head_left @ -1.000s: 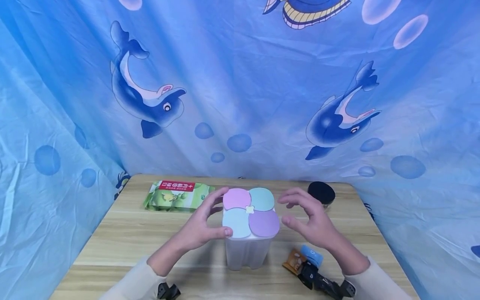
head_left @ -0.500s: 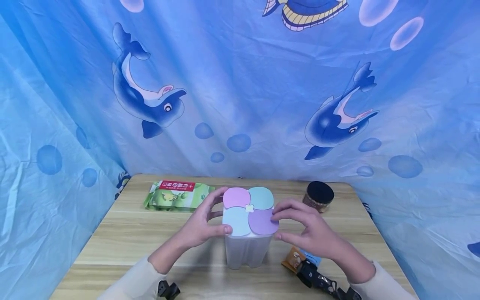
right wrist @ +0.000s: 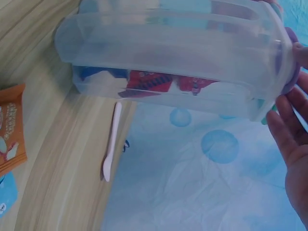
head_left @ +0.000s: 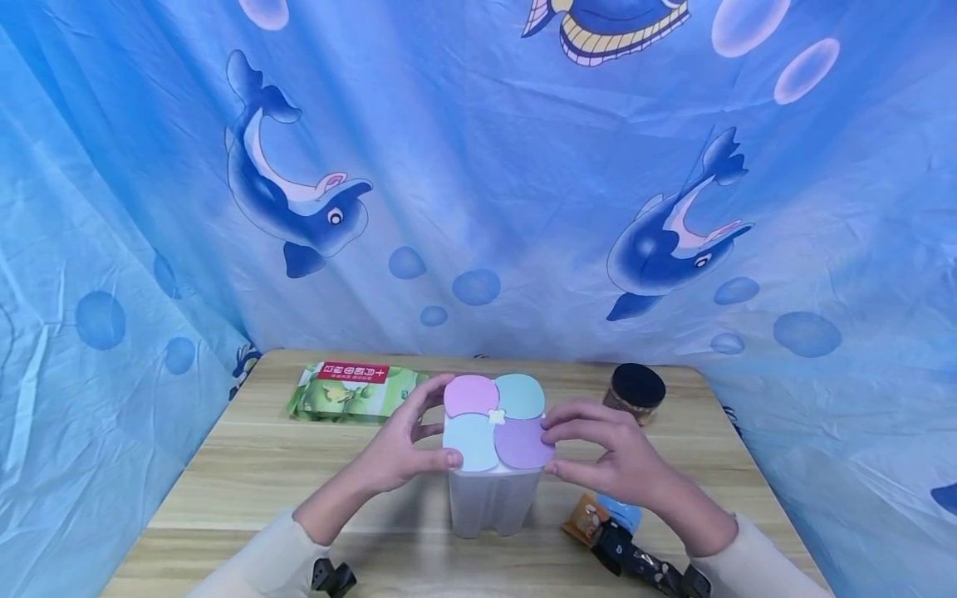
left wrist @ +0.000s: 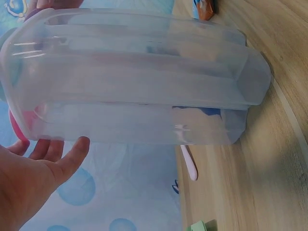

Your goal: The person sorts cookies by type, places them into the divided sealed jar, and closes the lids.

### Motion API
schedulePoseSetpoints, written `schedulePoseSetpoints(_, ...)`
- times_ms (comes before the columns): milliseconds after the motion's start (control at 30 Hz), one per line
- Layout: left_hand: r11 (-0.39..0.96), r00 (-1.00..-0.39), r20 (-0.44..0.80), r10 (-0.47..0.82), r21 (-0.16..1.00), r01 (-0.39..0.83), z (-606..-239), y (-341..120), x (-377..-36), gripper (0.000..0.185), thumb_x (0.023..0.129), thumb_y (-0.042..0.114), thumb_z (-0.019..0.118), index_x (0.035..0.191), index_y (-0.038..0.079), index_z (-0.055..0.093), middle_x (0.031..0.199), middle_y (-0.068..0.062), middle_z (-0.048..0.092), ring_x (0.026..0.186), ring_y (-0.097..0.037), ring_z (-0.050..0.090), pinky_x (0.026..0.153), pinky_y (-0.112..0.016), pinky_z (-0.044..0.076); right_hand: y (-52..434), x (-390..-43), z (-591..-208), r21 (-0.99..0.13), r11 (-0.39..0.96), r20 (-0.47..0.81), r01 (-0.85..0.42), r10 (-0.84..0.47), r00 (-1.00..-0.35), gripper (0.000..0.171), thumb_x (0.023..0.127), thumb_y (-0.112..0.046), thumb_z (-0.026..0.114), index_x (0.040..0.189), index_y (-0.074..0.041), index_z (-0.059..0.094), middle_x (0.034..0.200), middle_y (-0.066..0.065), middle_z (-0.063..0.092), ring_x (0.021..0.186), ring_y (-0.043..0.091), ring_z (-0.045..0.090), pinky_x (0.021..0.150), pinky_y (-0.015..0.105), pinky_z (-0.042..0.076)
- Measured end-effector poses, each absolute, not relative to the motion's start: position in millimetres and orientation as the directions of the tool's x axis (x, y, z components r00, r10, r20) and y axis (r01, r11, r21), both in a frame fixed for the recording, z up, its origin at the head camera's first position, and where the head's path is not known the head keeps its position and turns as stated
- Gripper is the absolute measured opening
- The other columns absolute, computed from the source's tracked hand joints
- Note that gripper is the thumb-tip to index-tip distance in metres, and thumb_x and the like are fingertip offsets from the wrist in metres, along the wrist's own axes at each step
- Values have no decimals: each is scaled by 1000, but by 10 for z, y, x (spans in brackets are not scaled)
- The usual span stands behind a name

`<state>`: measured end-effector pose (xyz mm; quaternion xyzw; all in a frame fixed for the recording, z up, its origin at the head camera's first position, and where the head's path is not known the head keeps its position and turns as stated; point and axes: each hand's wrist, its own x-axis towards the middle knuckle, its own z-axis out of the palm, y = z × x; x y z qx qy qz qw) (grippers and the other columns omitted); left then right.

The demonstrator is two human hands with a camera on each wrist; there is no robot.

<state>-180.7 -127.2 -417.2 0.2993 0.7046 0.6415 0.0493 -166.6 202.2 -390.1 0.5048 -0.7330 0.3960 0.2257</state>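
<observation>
A tall translucent storage container (head_left: 495, 502) stands upright on the table, topped by pink (head_left: 471, 394), mint (head_left: 521, 396), light blue (head_left: 471, 442) and purple (head_left: 523, 444) petal-shaped lids. My left hand (head_left: 399, 448) holds its upper left side, thumb at the front corner and fingers farther back. On the opposite side, my right hand (head_left: 606, 448) pinches the purple lid's edge, fingertips on top and thumb below. Through the wall, the right wrist view shows red packets (right wrist: 149, 82) inside one compartment. What lies under the other lids is mostly hidden.
A green package (head_left: 355, 394) with a red label lies at the back left. At the back right stands a black-lidded jar (head_left: 635, 390). Orange (head_left: 586, 517) and blue (head_left: 620, 511) packets lie near my right wrist. Behind the container is a pale spoon-like stick (right wrist: 113, 142).
My right hand has come in from the right, from apart from the container to the purple lid's edge. My left hand has stayed on the container.
</observation>
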Motion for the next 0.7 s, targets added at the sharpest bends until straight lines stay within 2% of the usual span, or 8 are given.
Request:
schedulePoseSetpoints(200, -22, -818, 309, 486, 939, 342, -4155, -1282, -1791, 94, 82, 26, 87, 157, 12, 32, 152, -11, 42, 142, -36, 40, 107, -38, 51, 1978, -1739, -3975, -256, 111, 813, -960, -513, -276, 18, 91, -20, 81, 102, -6, 78, 106, 16, 72, 97, 27, 69, 82, 19, 58)
schedulePoseSetpoints(400, -19, -827, 302, 474, 943, 333, -4148, -1300, -1777, 93, 84, 30, 85, 158, 13, 31, 154, -11, 42, 144, -36, 40, 109, -45, 49, 1931, -1764, -3973, -145, 117, 846, -982, -500, -184, 20, 95, -22, 76, 101, -3, 77, 104, 17, 72, 94, 28, 69, 83, 22, 59)
schedulePoseSetpoints(567, -19, -834, 303, 462, 943, 333, -4160, -1291, -1775, 91, 85, 33, 84, 158, 17, 33, 154, -10, 43, 144, -35, 41, 110, -49, 48, 1909, -1771, -3963, -81, 123, 862, -989, -490, -131, 21, 96, -23, 75, 99, -3, 76, 102, 17, 71, 91, 28, 69, 83, 24, 59)
schedulePoseSetpoints(700, -33, -827, 315, 465, 940, 340, -4173, -1242, -1760, 90, 85, 29, 84, 158, 15, 33, 154, -12, 43, 144, -36, 40, 110, -54, 47, 1912, -1785, -3954, -63, 145, 884, -987, -451, -123, 24, 99, -24, 70, 97, 0, 76, 98, 17, 72, 88, 28, 70, 85, 24, 59)
